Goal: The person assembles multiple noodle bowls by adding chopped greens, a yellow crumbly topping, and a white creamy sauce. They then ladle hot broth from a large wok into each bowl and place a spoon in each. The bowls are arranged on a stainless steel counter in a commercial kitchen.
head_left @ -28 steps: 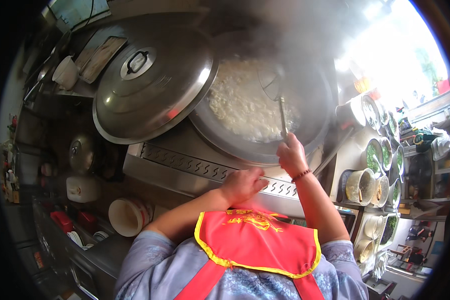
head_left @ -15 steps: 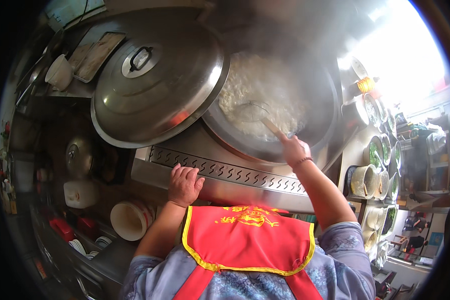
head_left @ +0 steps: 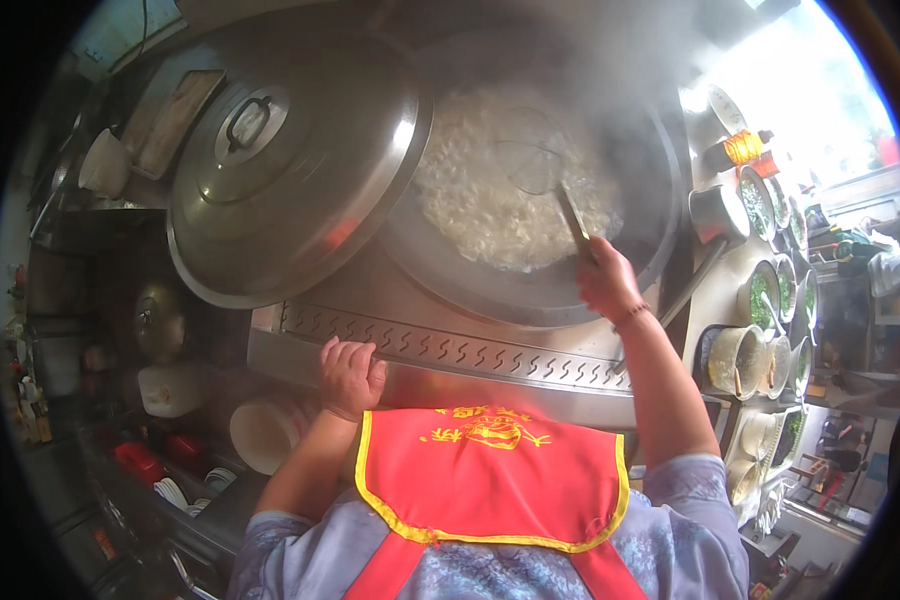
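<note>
A wire skimmer [head_left: 573, 213] with a long straight handle is gripped in my right hand [head_left: 611, 283], its mesh head over the pale, bubbling food. That food, whose kind I cannot make out, fills the middle of a big wok [head_left: 450, 287]. Steam blurs the wok's far side. My left hand [head_left: 351, 378] lies on the front edge of the steel stove [head_left: 440, 385], fingers stretched forward and holding nothing. Beyond that hand, a large domed metal lid [head_left: 320, 190] with a black handle leans over the wok's left side.
At the right, several bowls of chopped greens [head_left: 760, 300] stand beside a steel pot [head_left: 735, 360] and a long-handled ladle [head_left: 718, 212]. To the left are a white bowl [head_left: 105, 165], a tray [head_left: 175, 125], a white bucket [head_left: 263, 437] and stacked plates [head_left: 170, 492].
My right hand has moved slightly right, and the skimmer head has swung farther away and to the right across the food. My left hand stays on the stove edge.
</note>
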`<state>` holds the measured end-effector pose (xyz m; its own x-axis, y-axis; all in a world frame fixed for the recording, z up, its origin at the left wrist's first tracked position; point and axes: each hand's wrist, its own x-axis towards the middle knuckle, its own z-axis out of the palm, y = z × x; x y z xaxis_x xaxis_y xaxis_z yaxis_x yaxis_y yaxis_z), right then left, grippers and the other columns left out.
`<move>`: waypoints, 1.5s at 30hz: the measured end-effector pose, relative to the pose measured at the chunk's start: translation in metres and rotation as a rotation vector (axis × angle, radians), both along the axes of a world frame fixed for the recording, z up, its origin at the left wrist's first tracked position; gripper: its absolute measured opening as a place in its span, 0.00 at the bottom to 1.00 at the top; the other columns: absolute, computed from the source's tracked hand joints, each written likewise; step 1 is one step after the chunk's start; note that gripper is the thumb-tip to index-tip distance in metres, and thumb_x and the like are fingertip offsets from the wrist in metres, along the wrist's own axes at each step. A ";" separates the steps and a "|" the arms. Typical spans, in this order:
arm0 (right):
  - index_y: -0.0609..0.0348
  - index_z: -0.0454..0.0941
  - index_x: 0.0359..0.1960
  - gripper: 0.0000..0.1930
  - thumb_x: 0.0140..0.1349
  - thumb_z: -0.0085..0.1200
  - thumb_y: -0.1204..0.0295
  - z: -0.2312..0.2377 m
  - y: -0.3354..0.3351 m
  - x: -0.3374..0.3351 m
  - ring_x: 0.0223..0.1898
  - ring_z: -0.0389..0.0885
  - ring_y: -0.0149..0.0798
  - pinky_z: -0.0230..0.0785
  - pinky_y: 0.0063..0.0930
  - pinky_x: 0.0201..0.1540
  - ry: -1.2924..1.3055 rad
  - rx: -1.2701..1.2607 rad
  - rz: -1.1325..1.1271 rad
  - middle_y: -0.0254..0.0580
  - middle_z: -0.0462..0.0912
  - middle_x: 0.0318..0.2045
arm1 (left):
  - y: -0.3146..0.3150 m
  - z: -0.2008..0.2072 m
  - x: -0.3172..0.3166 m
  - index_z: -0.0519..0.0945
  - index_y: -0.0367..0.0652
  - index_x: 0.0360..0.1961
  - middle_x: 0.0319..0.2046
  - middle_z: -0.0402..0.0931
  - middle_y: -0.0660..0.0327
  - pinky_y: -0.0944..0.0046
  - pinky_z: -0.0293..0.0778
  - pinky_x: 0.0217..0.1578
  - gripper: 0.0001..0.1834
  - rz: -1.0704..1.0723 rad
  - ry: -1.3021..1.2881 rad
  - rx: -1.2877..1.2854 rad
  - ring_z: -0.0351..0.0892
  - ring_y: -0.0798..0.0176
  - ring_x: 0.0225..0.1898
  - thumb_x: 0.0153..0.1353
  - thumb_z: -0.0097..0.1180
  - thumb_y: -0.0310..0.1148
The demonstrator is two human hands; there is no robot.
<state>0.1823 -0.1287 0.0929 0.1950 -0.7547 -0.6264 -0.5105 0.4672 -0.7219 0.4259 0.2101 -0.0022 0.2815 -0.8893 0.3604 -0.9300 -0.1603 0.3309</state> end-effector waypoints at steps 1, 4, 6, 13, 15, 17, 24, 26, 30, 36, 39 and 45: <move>0.53 0.74 0.29 0.20 0.62 0.46 0.48 -0.016 -0.008 0.013 0.15 0.69 0.37 0.59 0.33 0.17 -0.041 0.025 -0.023 0.35 0.72 0.17 | -0.003 0.000 0.000 0.76 0.43 0.42 0.38 0.77 0.58 0.45 0.64 0.56 0.15 -0.008 -0.003 0.000 0.75 0.53 0.43 0.59 0.53 0.41; 0.55 0.74 0.39 0.10 0.62 0.49 0.63 -0.086 -0.037 0.040 0.22 0.76 0.40 0.67 0.36 0.24 0.165 -0.423 0.392 0.42 0.76 0.23 | -0.006 0.005 0.000 0.76 0.42 0.42 0.38 0.77 0.57 0.45 0.64 0.56 0.15 -0.008 -0.014 0.007 0.75 0.52 0.43 0.59 0.53 0.40; 0.60 0.75 0.42 0.09 0.61 0.51 0.72 -0.086 -0.037 0.066 0.30 0.83 0.44 0.74 0.40 0.31 0.460 -0.706 0.585 0.52 0.81 0.28 | -0.003 0.005 -0.002 0.76 0.42 0.43 0.39 0.77 0.57 0.44 0.65 0.56 0.15 0.007 -0.016 0.025 0.75 0.52 0.43 0.59 0.53 0.40; 0.53 0.78 0.34 0.04 0.58 0.55 0.72 -0.102 -0.039 0.092 0.20 0.74 0.30 0.65 0.28 0.19 -0.138 0.134 0.467 0.32 0.74 0.26 | -0.008 0.007 -0.006 0.75 0.41 0.43 0.38 0.77 0.56 0.44 0.65 0.56 0.15 0.022 -0.025 0.025 0.75 0.51 0.43 0.58 0.52 0.37; 0.55 0.78 0.33 0.04 0.56 0.55 0.72 -0.053 -0.033 0.094 0.21 0.74 0.30 0.65 0.27 0.19 -0.141 0.282 0.377 0.33 0.75 0.27 | -0.006 0.006 -0.006 0.75 0.42 0.43 0.38 0.77 0.56 0.45 0.65 0.56 0.14 0.029 -0.030 0.021 0.75 0.51 0.43 0.58 0.52 0.37; 0.57 0.78 0.33 0.05 0.56 0.54 0.73 -0.045 -0.032 0.088 0.21 0.74 0.30 0.64 0.27 0.19 -0.187 0.345 0.294 0.33 0.75 0.28 | -0.007 0.005 -0.006 0.75 0.42 0.43 0.38 0.77 0.56 0.45 0.65 0.56 0.14 0.033 -0.030 0.012 0.75 0.51 0.43 0.58 0.52 0.37; 0.59 0.74 0.49 0.17 0.57 0.48 0.76 -0.023 -0.034 0.051 0.20 0.74 0.30 0.61 0.25 0.17 -0.087 0.141 0.300 0.36 0.77 0.25 | -0.008 0.005 -0.006 0.75 0.42 0.43 0.39 0.77 0.56 0.45 0.65 0.56 0.14 0.027 -0.036 0.030 0.75 0.51 0.44 0.58 0.52 0.36; 0.59 0.73 0.54 0.20 0.57 0.47 0.76 -0.018 -0.036 0.042 0.20 0.74 0.30 0.60 0.24 0.17 -0.032 0.084 0.305 0.36 0.77 0.25 | -0.007 0.004 -0.007 0.75 0.42 0.43 0.39 0.77 0.56 0.45 0.65 0.56 0.14 0.036 -0.042 0.035 0.75 0.51 0.44 0.58 0.52 0.36; 0.57 0.72 0.55 0.21 0.58 0.49 0.75 -0.008 -0.037 0.029 0.23 0.76 0.31 0.64 0.24 0.18 0.030 0.109 0.314 0.37 0.79 0.25 | -0.002 0.002 -0.007 0.75 0.42 0.43 0.39 0.77 0.56 0.45 0.65 0.56 0.14 0.034 -0.046 0.026 0.75 0.51 0.43 0.58 0.52 0.36; 0.58 0.73 0.42 0.10 0.59 0.52 0.73 -0.068 -0.051 0.003 0.22 0.75 0.34 0.62 0.29 0.16 -0.064 -0.088 0.477 0.41 0.78 0.24 | -0.007 0.003 -0.007 0.76 0.42 0.43 0.38 0.77 0.56 0.45 0.65 0.56 0.14 0.020 -0.058 0.012 0.75 0.51 0.43 0.58 0.50 0.37; 0.56 0.76 0.43 0.11 0.58 0.53 0.73 -0.083 -0.053 0.002 0.33 0.78 0.38 0.70 0.34 0.27 0.013 -0.052 0.505 0.43 0.80 0.27 | -0.010 0.008 -0.008 0.76 0.42 0.42 0.37 0.77 0.56 0.46 0.65 0.55 0.14 0.015 -0.064 0.016 0.75 0.51 0.43 0.59 0.50 0.37; 0.60 0.71 0.54 0.19 0.59 0.47 0.74 -0.026 -0.012 0.009 0.42 0.81 0.56 0.73 0.45 0.41 0.499 -0.606 0.467 0.58 0.82 0.38 | -0.007 0.006 -0.007 0.77 0.42 0.41 0.37 0.78 0.56 0.46 0.65 0.55 0.13 0.022 -0.039 0.025 0.75 0.51 0.43 0.58 0.50 0.37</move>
